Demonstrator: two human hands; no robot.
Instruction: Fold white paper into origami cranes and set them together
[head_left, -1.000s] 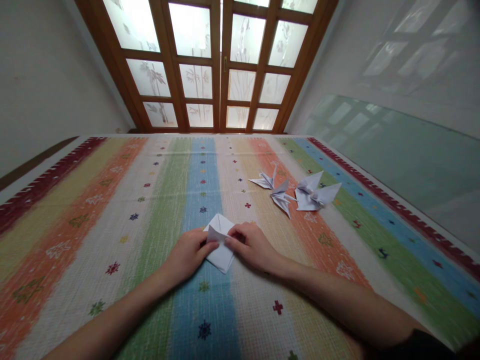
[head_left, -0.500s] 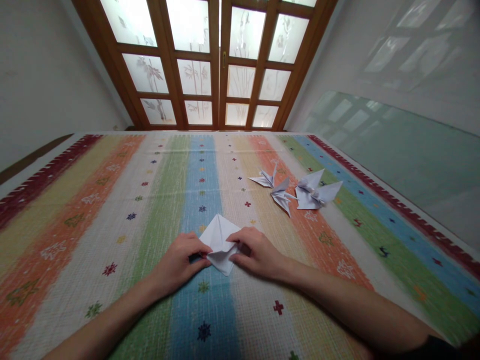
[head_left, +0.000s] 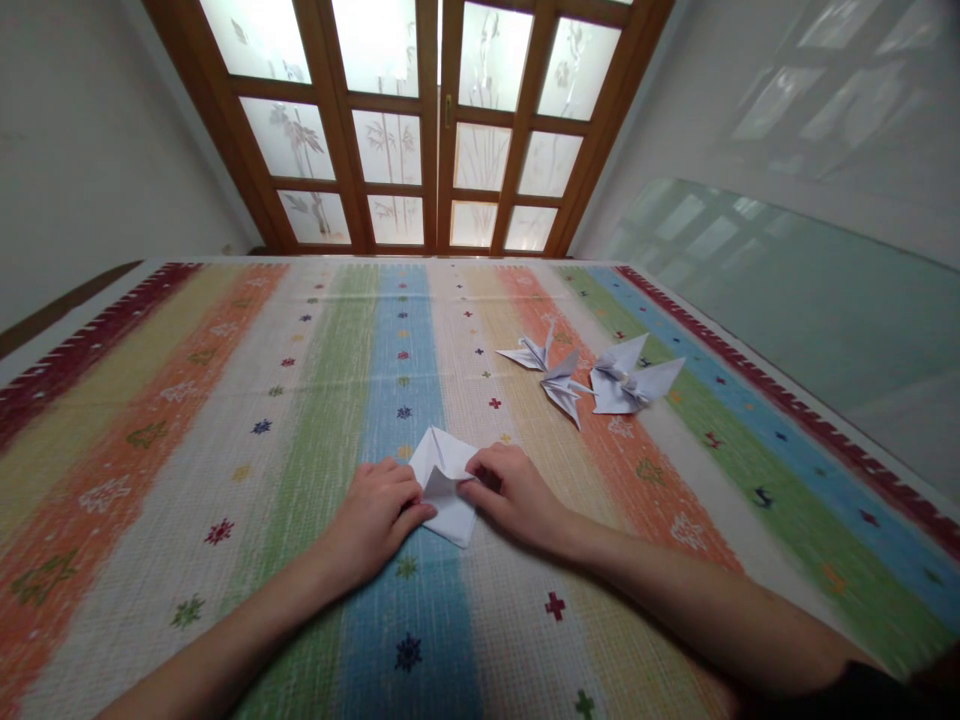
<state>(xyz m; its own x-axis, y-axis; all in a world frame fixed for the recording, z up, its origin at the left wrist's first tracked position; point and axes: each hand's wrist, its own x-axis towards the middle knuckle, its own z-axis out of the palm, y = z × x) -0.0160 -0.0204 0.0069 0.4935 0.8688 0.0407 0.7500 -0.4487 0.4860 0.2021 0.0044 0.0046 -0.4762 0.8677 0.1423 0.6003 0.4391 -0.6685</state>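
A small folded sheet of white paper (head_left: 450, 515) lies between my hands on the blue stripe of the cloth, one corner toward me and one pointing away. Its upper layer is lifted and bent in the middle. My left hand (head_left: 390, 510) grips the paper's left side, thumb on top and fingers curled at the edge. On the right side, my right hand (head_left: 514, 495) pinches the raised flap between thumb and fingers. The undersides of the folds are hidden.
Several white folded paper cranes (head_left: 562, 385) stand together beyond my right hand. A striped, patterned tablecloth (head_left: 315, 400) covers the table. Behind the far edge are wooden doors with frosted panes (head_left: 395, 147). A pale glass panel (head_left: 787, 270) leans along the right wall.
The paper has turned slightly, and its upper flap now stands up more in the middle. My left thumb has moved onto the paper, while my right hand has shifted a little right.
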